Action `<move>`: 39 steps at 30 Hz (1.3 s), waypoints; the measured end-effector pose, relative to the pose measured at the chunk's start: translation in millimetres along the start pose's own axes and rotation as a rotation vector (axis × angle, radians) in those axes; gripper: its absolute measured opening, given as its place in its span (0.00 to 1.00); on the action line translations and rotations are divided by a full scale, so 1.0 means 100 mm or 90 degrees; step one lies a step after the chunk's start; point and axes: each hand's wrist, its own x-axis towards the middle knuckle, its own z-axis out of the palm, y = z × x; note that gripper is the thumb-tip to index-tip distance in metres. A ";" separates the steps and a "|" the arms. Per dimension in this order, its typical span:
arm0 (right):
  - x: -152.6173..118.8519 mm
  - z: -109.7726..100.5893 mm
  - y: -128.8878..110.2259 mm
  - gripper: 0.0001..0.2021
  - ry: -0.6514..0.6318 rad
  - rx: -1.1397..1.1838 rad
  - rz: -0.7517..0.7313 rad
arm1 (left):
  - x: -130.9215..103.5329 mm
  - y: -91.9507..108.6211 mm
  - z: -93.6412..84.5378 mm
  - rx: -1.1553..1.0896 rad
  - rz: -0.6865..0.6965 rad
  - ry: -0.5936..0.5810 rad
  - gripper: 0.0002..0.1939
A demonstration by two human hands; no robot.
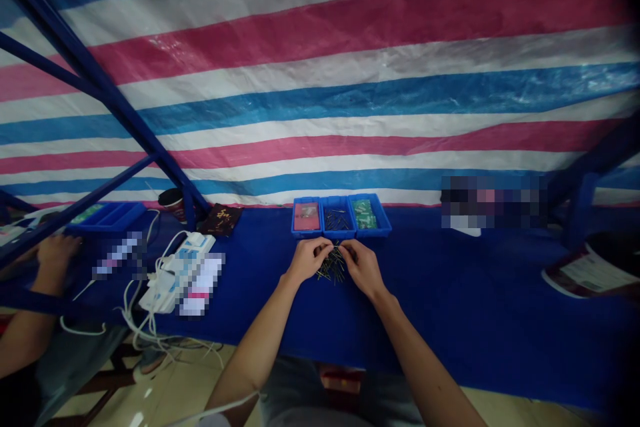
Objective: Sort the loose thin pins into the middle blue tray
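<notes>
My left hand (309, 260) and my right hand (363, 265) meet at the table's middle, fingertips close together. The fingers of each are pinched; what lies between them is too small to make out. Just beneath the fingertips is a loose pile of thin dark rods (331, 272), some with a yellowish sheen, partly covered by my hands. Directly behind stands a blue three-part tray (342, 234). A pinkish-red piece (306, 216) sits in its left compartment, thin dark pieces (337, 219) in the middle one, and green-and-white pieces (364, 213) in the right one.
On the left are a white power strip (176, 273) with tangled cables, a dark packet (220, 219) and a cup (171, 201). Another person's hand (57, 255) rests near a second blue tray (113, 216). A large tub (593, 267) stands right. Blue frame bars (125, 120) slant overhead.
</notes>
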 end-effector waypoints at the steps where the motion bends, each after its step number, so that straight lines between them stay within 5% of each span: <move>1: 0.00 0.00 0.00 0.12 0.000 -0.002 0.004 | 0.00 0.00 0.00 0.002 0.000 0.000 0.13; 29: 0.02 -0.02 0.00 0.23 0.005 -0.069 0.020 | 0.00 0.03 0.01 -0.004 -0.018 -0.005 0.15; 39: 0.22 -0.15 -0.10 0.16 0.171 0.028 0.041 | 0.01 -0.02 -0.03 -0.034 -0.053 0.094 0.17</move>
